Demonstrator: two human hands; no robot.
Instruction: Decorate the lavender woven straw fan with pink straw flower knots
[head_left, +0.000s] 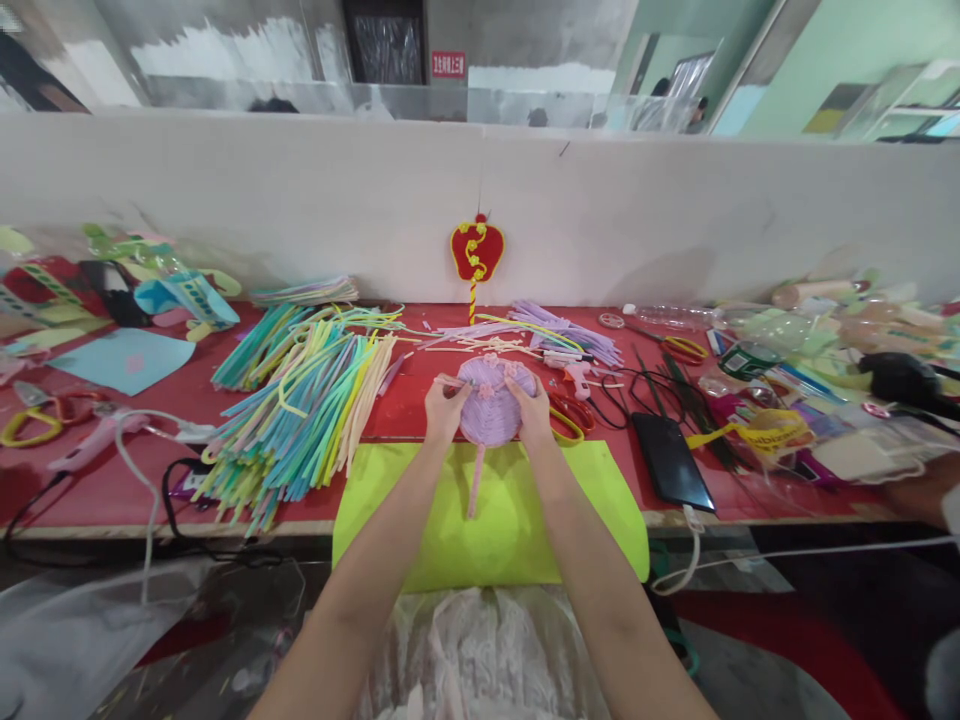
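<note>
A small lilac fan made of pipe cleaners [490,412], round with a pink handle hanging down, is held up between both hands above a lime-green sheet [491,520]. My left hand [445,408] pinches the fan's left edge with closed fingers. My right hand [531,405] grips its right edge, fingers curled round the rim. Small pink flowers sit at the fan's top.
A big heap of pastel pipe cleaners [300,410] lies left on the red table [112,490]. Scissors [566,412], a glue gun [97,435], a black phone [670,462] and craft packets [810,400] lie around. A red fan [477,252] leans on the white partition.
</note>
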